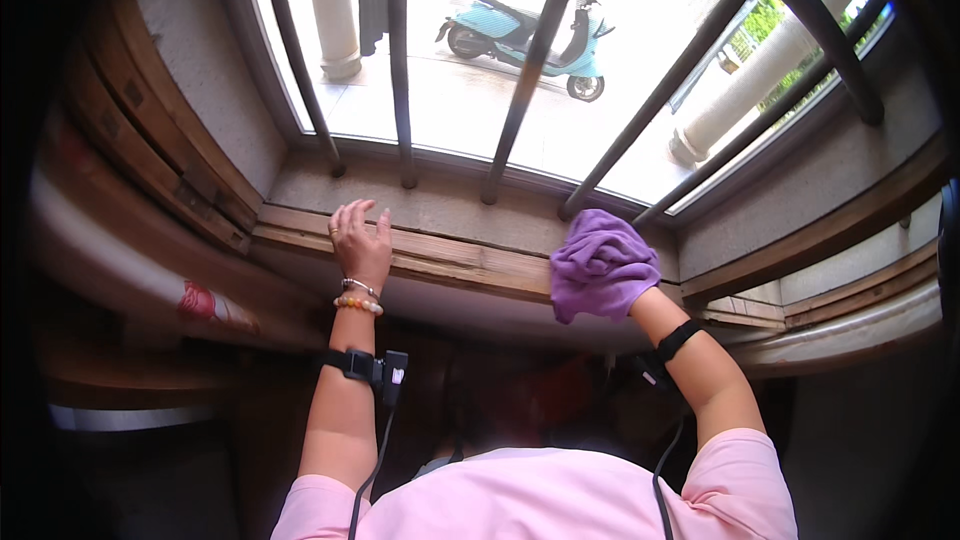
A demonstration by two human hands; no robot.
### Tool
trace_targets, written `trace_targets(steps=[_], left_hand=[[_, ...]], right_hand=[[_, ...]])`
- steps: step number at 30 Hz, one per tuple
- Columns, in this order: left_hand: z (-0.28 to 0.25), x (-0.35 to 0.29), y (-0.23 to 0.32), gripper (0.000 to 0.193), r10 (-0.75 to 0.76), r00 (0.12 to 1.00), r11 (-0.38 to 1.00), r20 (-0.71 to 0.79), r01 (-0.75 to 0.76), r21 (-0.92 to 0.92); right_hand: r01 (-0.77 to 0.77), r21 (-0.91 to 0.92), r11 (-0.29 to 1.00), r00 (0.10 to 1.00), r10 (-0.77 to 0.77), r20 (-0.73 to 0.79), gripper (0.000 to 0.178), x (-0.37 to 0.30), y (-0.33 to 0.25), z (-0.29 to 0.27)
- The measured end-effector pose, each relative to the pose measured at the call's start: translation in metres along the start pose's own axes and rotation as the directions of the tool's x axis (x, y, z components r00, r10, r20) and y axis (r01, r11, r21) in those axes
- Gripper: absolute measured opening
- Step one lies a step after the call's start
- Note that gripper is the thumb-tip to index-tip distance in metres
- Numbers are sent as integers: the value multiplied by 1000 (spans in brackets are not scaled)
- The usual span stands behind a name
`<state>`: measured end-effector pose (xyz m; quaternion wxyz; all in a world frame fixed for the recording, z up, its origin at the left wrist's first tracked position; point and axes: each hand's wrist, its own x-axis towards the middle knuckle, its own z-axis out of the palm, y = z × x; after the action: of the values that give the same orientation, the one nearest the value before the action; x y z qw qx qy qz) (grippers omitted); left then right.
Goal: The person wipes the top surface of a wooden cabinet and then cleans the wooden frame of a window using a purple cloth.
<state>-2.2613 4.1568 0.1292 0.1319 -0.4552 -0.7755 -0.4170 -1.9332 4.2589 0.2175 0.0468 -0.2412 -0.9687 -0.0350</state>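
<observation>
My left hand (361, 244) rests by the wooden strip (465, 258) along the inner edge of the windowsill, its fingers apart and nothing in them. Farther right, a bunched purple cloth (604, 262) lies over the sill's edge, at the foot of a dark window bar (640, 110). My right hand holds this cloth, which covers the hand and its fingers, so only the wrist below it shows. The bare sill ledge (440, 202) runs behind both hands, between the wood and the bars.
Several dark bars stand across the window. Wooden frames (150, 130) flank it on the left, and another frame (830, 225) on the right. Outside are a light-blue scooter (530, 37) and pale columns (333, 10). Cables hang from black straps on both forearms.
</observation>
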Motion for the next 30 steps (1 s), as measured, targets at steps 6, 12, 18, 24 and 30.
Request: trace_targets(steps=[6, 12, 18, 24, 30], left_hand=[[45, 2, 12, 60, -237, 968, 888, -77, 248, 387], [45, 6, 19, 56, -303, 953, 869, 15, 270, 415], [49, 12, 29, 49, -285, 958, 891, 15, 259, 373], [45, 11, 25, 44, -297, 955, 875, -10, 276, 397], [45, 13, 25, 43, -287, 957, 885, -31, 277, 374]], right_hand=[[-134, -103, 986, 990, 138, 39, 26, -30, 35, -22], [-362, 42, 931, 917, 348, 194, 39, -49, 77, -26], [-763, 68, 643, 647, 755, 107, 55, -64, 126, 60], [-782, -99, 616, 594, 784, 183, 34, -28, 77, 41], [-454, 0, 891, 858, 437, -270, 27, -5, 48, 37]])
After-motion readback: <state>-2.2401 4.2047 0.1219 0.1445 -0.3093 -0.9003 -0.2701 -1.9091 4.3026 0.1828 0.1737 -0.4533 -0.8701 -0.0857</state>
